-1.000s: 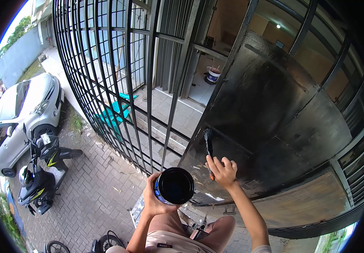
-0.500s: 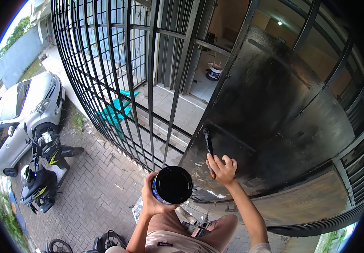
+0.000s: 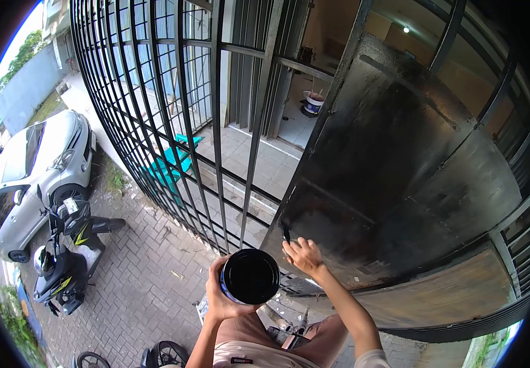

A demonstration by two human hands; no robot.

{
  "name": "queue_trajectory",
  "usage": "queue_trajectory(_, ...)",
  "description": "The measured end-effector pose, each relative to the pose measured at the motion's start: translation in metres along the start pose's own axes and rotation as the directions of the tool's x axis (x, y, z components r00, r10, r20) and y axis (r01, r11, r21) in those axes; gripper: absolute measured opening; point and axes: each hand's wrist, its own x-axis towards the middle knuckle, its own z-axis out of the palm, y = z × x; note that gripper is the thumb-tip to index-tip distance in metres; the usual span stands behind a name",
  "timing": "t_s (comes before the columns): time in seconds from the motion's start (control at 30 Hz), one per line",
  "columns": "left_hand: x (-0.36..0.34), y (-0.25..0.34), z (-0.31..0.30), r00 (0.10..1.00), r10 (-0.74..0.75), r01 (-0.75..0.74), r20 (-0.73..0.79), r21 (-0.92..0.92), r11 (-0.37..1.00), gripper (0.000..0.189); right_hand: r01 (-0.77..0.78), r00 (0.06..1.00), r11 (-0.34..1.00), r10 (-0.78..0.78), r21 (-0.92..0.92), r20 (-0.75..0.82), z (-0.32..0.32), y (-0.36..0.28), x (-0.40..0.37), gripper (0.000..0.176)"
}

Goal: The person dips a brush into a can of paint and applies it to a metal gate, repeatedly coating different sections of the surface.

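My left hand (image 3: 219, 297) grips a can of black paint (image 3: 250, 276) from its side, with the dark open top facing up at me. To the right of the can, my right hand (image 3: 303, 255) is closed around a paintbrush (image 3: 286, 232). The brush's dark bristles are against the lower left part of a metal gate panel (image 3: 363, 165); its handle is mostly hidden by my fingers. Black paint covers much of the panel unevenly, with greyer patches toward the right.
Black gate bars (image 3: 218, 122) rise left of the panel, with a teal chair (image 3: 176, 161) behind them. A paint bucket (image 3: 312, 103) stands in the doorway. A motorcycle (image 3: 72, 257) and a white car (image 3: 35, 178) are parked on the left paving.
My right hand and the paintbrush have moved down and left along the panel, closer to the can. The can stays in my left hand, slightly lower in view.
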Motion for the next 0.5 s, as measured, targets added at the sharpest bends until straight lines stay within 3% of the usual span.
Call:
queue_trajectory(0.07, 0.002, -0.001, 0.000, 1.000, -0.009, 0.009, 0.003, 0.001, 1.000, 0.105, -0.001, 0.999, 0.996, -0.003, -0.089, -0.049, -0.021, 0.008, 0.005, 0.030)
queue_trajectory(0.17, 0.004, -0.004, 0.000, 1.000, 0.000, 0.000, 0.005, -0.021, 1.000, 0.107, -0.108, 0.953, 0.962, 0.029, -0.250, -0.303, -0.049, 0.009, 0.011, 0.029)
queue_trajectory(0.33, 0.009, -0.015, 0.006, 1.000, 0.004, -0.003, -0.010, 0.013, 1.000, 0.109, -0.025, 0.982, 0.976, -0.017, -0.216, -0.189, -0.013, 0.001, 0.000, 0.027)
queue_trajectory(0.5, 0.012, -0.009, 0.010, 0.999, -0.018, 0.016, -0.037, -0.050, 0.999, 0.102, 0.074, 0.996, 0.997, -0.075, 0.031, 0.057, 0.022, -0.015, -0.007, 0.034)
